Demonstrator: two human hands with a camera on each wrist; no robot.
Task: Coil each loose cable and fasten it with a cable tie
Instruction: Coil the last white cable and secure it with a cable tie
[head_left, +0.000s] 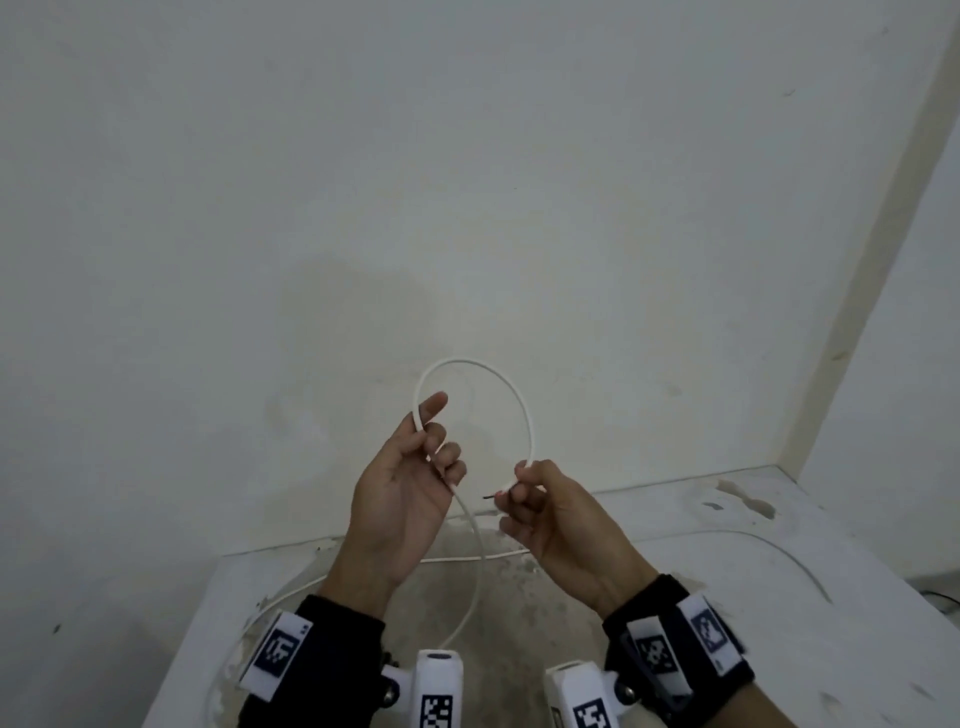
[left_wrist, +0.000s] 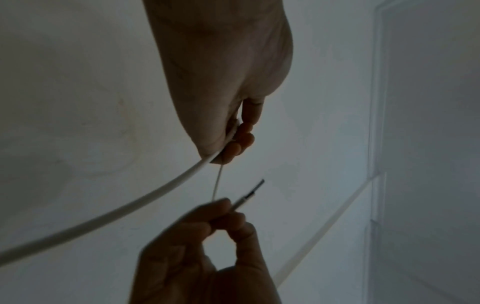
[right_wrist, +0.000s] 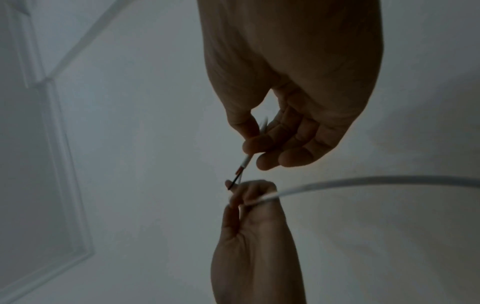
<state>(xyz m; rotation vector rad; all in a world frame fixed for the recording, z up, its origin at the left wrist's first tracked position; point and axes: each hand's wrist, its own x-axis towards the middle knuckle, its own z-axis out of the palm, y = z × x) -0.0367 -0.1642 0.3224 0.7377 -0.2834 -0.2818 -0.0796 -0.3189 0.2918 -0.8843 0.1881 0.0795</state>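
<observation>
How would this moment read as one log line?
left hand: grips white cable | right hand: pinches cable end | first loop formed | untied

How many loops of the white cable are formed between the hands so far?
1. A single loop of the thin white round cable arches from the left hand to the right hand, which pinches its stripped end. The rest trails loose over the white table.

1. The white cable (head_left: 524, 410) vanishes inside the left hand (head_left: 402, 499) and the right hand (head_left: 550, 519).
2. Its slack runs off the head view's lower edge.
3. Both wrist views are dim and blurred.
</observation>
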